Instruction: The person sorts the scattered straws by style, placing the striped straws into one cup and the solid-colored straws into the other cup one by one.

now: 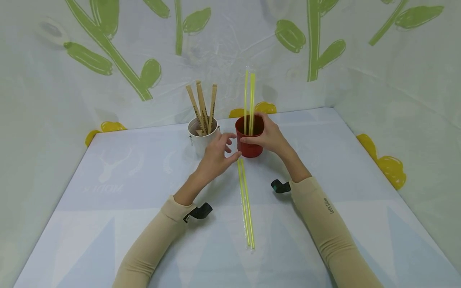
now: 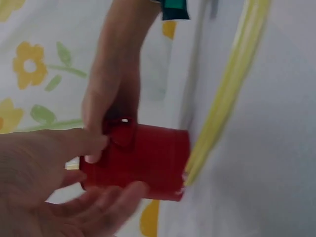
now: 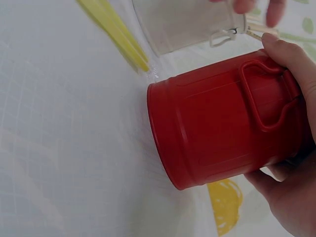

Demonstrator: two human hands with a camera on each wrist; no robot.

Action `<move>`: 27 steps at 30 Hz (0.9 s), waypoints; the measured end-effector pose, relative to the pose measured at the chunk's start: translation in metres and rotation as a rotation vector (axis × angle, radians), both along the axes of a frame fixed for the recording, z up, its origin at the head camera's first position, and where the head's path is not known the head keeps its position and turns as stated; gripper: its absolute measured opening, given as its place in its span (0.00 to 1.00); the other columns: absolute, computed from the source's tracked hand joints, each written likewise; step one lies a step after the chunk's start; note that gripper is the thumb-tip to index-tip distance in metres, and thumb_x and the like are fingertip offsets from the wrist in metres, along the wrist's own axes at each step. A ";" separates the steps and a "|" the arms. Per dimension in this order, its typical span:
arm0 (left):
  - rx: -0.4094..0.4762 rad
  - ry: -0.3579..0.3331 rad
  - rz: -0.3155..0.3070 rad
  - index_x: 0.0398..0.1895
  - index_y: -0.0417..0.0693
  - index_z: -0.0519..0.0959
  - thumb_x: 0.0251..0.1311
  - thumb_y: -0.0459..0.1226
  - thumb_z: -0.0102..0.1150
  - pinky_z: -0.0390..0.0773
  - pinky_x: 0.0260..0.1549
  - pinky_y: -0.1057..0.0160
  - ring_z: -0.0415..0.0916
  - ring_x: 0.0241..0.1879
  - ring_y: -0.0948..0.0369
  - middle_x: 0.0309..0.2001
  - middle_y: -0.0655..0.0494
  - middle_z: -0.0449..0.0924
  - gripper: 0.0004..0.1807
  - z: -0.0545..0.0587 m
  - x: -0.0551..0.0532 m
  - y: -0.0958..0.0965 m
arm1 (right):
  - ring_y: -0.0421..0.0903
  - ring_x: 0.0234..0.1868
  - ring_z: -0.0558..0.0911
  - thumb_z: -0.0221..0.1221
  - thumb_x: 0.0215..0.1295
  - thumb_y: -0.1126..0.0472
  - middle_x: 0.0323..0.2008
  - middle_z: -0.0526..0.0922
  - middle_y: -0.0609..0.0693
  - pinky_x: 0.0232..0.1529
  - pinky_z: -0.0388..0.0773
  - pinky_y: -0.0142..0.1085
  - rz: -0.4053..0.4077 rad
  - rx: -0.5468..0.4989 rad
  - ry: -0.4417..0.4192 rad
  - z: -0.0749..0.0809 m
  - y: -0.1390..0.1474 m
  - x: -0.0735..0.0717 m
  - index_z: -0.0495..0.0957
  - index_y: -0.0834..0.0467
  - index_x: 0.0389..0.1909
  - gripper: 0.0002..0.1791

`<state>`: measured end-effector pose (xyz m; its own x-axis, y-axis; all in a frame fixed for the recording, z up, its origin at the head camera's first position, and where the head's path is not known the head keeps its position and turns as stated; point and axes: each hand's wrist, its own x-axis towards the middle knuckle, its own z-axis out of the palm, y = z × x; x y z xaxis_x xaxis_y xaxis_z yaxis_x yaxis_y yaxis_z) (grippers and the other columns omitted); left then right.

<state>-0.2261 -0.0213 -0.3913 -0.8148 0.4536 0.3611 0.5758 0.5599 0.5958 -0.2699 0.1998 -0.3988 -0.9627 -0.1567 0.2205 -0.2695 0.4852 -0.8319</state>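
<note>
My right hand (image 1: 271,138) grips the red bucket (image 1: 250,149) at its upper part, thumb on the near side and fingers round the far rim. In the right wrist view the bucket's wire handle (image 3: 249,94) hangs against its side. Several yellow straws (image 1: 252,96) in clear wrappers stand upright inside it. My left hand (image 1: 215,157) is held at the bucket's left side, fingers loosely bent and thumb apart, with nothing between them. More wrapped yellow straws (image 1: 246,204) lie on the table, their far ends at the bucket's base.
Left of the red bucket stands a white bucket (image 1: 201,145) with several brown paper-wrapped sticks (image 1: 203,106) leaning in it. Its right side is close behind my left hand. A printed cloth covers the table (image 1: 144,232), and a leaf-patterned curtain (image 1: 223,80) rises at the back edge.
</note>
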 end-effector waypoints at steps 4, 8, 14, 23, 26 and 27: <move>-0.103 -0.109 -0.021 0.62 0.48 0.68 0.57 0.41 0.70 0.83 0.38 0.62 0.80 0.40 0.55 0.47 0.44 0.75 0.31 0.003 0.002 -0.003 | 0.47 0.63 0.72 0.75 0.48 0.48 0.63 0.72 0.48 0.60 0.76 0.50 -0.002 -0.002 -0.006 0.002 0.001 0.000 0.58 0.48 0.67 0.48; -0.175 -0.241 -0.027 0.67 0.47 0.64 0.56 0.43 0.70 0.81 0.34 0.65 0.79 0.39 0.57 0.51 0.42 0.74 0.37 0.001 0.004 -0.002 | 0.48 0.64 0.71 0.75 0.48 0.46 0.64 0.71 0.49 0.60 0.76 0.50 -0.005 0.000 -0.021 0.003 0.000 0.001 0.58 0.48 0.68 0.49; -0.206 -0.411 -0.019 0.70 0.46 0.61 0.55 0.43 0.71 0.81 0.25 0.68 0.80 0.30 0.60 0.51 0.44 0.72 0.41 -0.004 0.006 0.000 | 0.47 0.63 0.71 0.75 0.48 0.46 0.63 0.71 0.48 0.59 0.77 0.49 -0.010 -0.008 -0.026 0.001 0.000 0.001 0.58 0.48 0.67 0.49; -0.382 -0.470 0.040 0.70 0.43 0.64 0.54 0.48 0.71 0.78 0.25 0.69 0.77 0.33 0.59 0.46 0.48 0.75 0.42 -0.012 0.007 0.005 | 0.47 0.62 0.72 0.75 0.47 0.45 0.62 0.72 0.48 0.60 0.76 0.49 -0.007 0.004 -0.018 0.001 -0.001 0.001 0.58 0.48 0.68 0.49; -0.427 -0.461 0.040 0.68 0.42 0.66 0.54 0.49 0.71 0.77 0.26 0.68 0.76 0.32 0.59 0.43 0.49 0.75 0.42 -0.015 0.007 0.007 | 0.48 0.62 0.72 0.75 0.47 0.45 0.62 0.72 0.49 0.61 0.75 0.49 -0.006 0.000 -0.022 0.002 -0.001 0.002 0.58 0.49 0.68 0.50; -0.438 -0.459 0.036 0.68 0.42 0.67 0.54 0.49 0.72 0.77 0.27 0.67 0.76 0.32 0.59 0.42 0.49 0.75 0.41 -0.015 0.007 0.008 | 0.48 0.62 0.72 0.75 0.47 0.45 0.63 0.72 0.49 0.61 0.75 0.49 -0.005 0.000 -0.024 0.002 -0.001 0.002 0.58 0.49 0.68 0.50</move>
